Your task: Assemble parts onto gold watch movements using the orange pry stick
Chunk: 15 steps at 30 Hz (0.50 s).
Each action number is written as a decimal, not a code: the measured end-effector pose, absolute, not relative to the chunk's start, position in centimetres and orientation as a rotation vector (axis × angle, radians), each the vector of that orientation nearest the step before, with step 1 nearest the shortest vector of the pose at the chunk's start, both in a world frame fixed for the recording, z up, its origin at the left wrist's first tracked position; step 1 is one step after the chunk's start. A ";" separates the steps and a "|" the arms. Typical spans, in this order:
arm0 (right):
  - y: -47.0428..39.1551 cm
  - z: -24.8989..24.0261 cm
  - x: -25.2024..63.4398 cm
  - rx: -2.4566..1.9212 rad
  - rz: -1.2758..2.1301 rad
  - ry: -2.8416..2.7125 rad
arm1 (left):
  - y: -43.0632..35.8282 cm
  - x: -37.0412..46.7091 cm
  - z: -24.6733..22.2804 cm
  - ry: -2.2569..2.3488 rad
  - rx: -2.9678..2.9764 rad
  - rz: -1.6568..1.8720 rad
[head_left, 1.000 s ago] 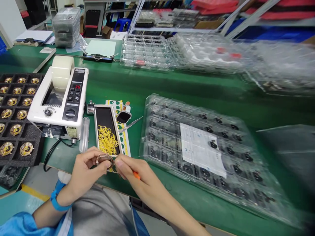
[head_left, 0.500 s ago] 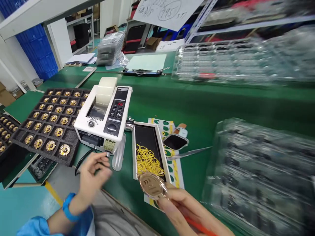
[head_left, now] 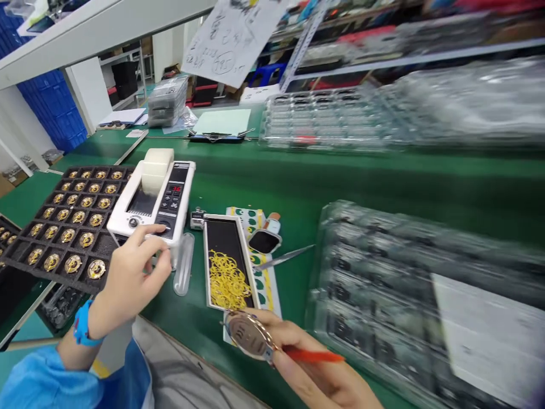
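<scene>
My right hand (head_left: 298, 360) grips a rose-gold watch case (head_left: 249, 334), its engraved back facing up. An orange-red slender tool (head_left: 315, 356) also lies in that hand; its kind I cannot tell. My left hand (head_left: 136, 267), with a blue wristband, reaches over the front of a white tape dispenser (head_left: 121, 213). Its index fingertip is at the dark control panel near the round knob; thumb and other fingers are loosely bent, with nothing between them. Just beyond the watch case, a white-rimmed black tray (head_left: 221, 233) holds a heap of yellow ring-shaped pieces (head_left: 227, 284).
A black foam tray (head_left: 100, 244) of gold watch movements lies left. Right of the yellow pieces are a smartwatch (head_left: 264, 241), tweezers (head_left: 285, 258) and a sticker sheet (head_left: 268, 295). Clear plastic trays (head_left: 383, 307) fill the right side. A clipboard (head_left: 221, 124) lies at the back.
My left hand has risen from below the dispenser's front to its control panel. The watch case stays in my right hand, tilted more. The camera view has shifted right.
</scene>
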State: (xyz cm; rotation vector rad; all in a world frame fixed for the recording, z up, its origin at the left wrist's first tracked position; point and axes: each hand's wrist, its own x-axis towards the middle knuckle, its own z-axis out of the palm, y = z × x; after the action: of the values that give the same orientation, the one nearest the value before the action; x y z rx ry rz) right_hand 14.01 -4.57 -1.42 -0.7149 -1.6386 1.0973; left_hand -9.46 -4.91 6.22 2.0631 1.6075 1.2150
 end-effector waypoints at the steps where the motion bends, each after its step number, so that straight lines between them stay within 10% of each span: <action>1: -4.6 -1.5 14.2 -0.733 1.171 -1.592 | -5.1 -9.1 6.5 1.557 2.055 1.255; 15: -5.8 -1.8 15.8 -0.783 1.817 -0.927 | -3.9 -2.0 2.0 1.069 1.555 0.810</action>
State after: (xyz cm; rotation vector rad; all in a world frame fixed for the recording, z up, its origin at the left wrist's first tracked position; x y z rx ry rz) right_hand 15.82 -5.83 -1.82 -0.7828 -0.9274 1.8173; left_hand -2.02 -3.93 1.97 1.5548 1.0694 0.8102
